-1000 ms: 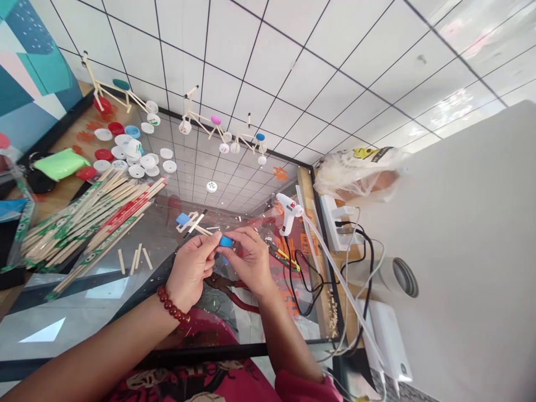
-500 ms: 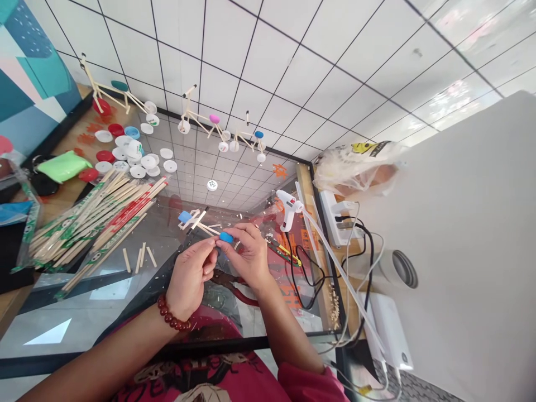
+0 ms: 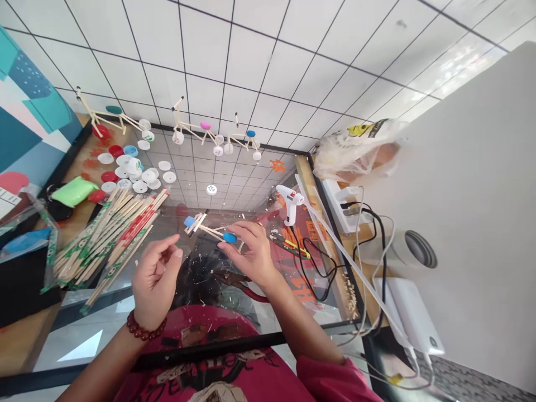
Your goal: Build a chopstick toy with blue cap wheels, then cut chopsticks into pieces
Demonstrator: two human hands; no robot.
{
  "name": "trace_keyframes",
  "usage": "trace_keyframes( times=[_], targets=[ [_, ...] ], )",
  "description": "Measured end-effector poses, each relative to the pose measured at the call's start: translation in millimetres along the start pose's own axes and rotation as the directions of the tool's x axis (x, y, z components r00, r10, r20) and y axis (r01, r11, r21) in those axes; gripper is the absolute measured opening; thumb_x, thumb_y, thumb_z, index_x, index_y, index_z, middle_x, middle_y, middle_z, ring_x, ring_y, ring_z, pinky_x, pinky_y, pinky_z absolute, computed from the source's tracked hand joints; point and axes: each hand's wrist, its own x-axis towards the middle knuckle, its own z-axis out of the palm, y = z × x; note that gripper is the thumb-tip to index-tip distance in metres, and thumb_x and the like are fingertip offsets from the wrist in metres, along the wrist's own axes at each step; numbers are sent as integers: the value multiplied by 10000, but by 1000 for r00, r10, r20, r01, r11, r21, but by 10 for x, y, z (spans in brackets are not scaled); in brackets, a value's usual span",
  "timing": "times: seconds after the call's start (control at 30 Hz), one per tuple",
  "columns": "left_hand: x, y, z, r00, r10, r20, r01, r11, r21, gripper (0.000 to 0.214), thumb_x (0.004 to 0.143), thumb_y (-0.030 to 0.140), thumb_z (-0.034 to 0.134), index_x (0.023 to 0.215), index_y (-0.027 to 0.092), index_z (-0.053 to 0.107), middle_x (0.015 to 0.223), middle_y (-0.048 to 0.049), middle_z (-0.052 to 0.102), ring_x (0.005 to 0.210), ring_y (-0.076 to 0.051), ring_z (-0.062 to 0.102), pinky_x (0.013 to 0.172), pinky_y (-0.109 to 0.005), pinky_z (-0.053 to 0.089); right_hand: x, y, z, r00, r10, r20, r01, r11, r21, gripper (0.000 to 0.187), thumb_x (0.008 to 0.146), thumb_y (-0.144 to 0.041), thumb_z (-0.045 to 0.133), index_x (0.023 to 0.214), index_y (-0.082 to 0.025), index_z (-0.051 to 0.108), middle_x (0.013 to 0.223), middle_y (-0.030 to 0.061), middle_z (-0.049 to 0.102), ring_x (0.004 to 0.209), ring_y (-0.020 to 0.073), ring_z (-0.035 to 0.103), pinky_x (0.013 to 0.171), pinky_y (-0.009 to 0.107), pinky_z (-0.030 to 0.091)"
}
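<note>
My right hand (image 3: pixel 251 252) pinches a small bicycle-shaped model of wooden sticks (image 3: pixel 204 228) by its blue bottle-cap seat (image 3: pixel 229 238), and the model's far end carries a blue square piece (image 3: pixel 190 221). My left hand (image 3: pixel 154 282) hangs apart from the model, nearer the viewer, with its fingers loosely curled and nothing in them. A dark bead bracelet (image 3: pixel 142 326) circles that wrist. A bundle of wrapped wooden sticks (image 3: pixel 111 240) lies left of this hand.
A white hot glue gun (image 3: pixel 288 204) lies right of my right hand, with red-handled pliers (image 3: pixel 238 282) below it on the glass tabletop (image 3: pixel 251 312). Several bottle caps (image 3: pixel 138 176) and finished stick models (image 3: pixel 195 128) stand beyond; cables, a power strip (image 3: pixel 341 206) lie right.
My left hand has let go of the blue cap and moved left, away from the model. My right hand keeps its hold, and the whole view has shifted slightly.
</note>
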Motion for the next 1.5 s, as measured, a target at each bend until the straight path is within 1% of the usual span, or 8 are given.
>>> trace_keyframes(
  times=[0.13, 0.23, 0.37, 0.7, 0.9, 1.1, 1.3, 1.5],
  targets=[
    [359, -34, 23, 960, 241, 144, -254, 964, 79, 489, 884, 268, 662, 1361, 253, 555, 1311, -97, 592, 1158, -234, 591, 1013, -409, 496, 28, -26, 19, 1000, -11, 6, 11, 999, -37, 143, 896, -334, 710, 1016, -257, 714, 1015, 23, 748, 949, 187, 681, 901, 381, 439],
    [572, -59, 68, 897, 240, 371, -273, 961, 38, 659, 899, 287, 648, 1500, 272, 378, 1481, -108, 508, 1362, -266, 482, 1151, -469, 393, 36, -29, 33, 1000, -20, -3, 20, 998, -57, 135, 891, -331, 719, 997, -247, 712, 1004, 15, 752, 939, 177, 684, 894, 373, 421],
    [677, -70, 118, 804, 264, 534, -321, 947, 16, 552, 919, 296, 620, 1446, 271, 456, 1474, -93, 530, 1388, -262, 469, 1167, -460, 384, 41, -9, 50, 998, -62, -24, 59, 992, -109, 134, 888, -338, 724, 973, -235, 705, 992, 19, 756, 920, 174, 690, 870, 367, 405],
    [412, -75, 121, 805, 359, 472, -447, 891, 84, 577, 909, 229, 633, 1451, 293, 447, 1447, -101, 503, 1359, -273, 487, 1126, -459, 438, 18, 126, -10, 981, -195, 3, 195, 980, -49, 156, 903, -357, 709, 1000, -238, 681, 1029, 32, 754, 910, 163, 694, 884, 373, 417],
    [364, -186, 139, 826, 395, 402, -460, 884, 77, 687, 888, 209, 659, 1504, 297, 370, 1508, -114, 456, 1397, -283, 449, 1154, -496, 406, -11, 163, -30, 989, -140, 45, 138, 989, 56, 510, 813, -508, 772, 1218, -239, 619, 1154, 83, 732, 1034, 211, 686, 938, 393, 442],
    [366, -250, 154, 827, 374, 420, -446, 891, 83, 715, 887, 216, 663, 1522, 291, 342, 1519, -119, 462, 1405, -280, 445, 1167, -504, 388, -11, 162, 2, 990, -135, 34, 133, 988, 73, 231, 893, -385, 719, 1073, -246, 678, 1049, 55, 762, 930, 184, 705, 906, 382, 450],
    [351, -234, 140, 841, 329, 429, -411, 904, 114, 691, 907, 248, 637, 1523, 300, 329, 1507, -118, 480, 1400, -286, 453, 1161, -507, 395, 9, 163, 14, 992, -122, 29, 119, 988, 100, 190, 890, -369, 721, 1037, -249, 702, 1003, 45, 769, 896, 178, 709, 903, 376, 475],
    [339, -235, 144, 869, 281, 407, -363, 922, 138, 705, 890, 289, 645, 1516, 259, 323, 1504, -148, 470, 1392, -312, 454, 1146, -531, 399, -41, 173, -99, 996, -7, 92, -3, 994, 111, 683, 723, -498, 840, 1317, -261, 599, 1224, 112, 694, 1131, 247, 653, 995, 411, 503]
  ],
)
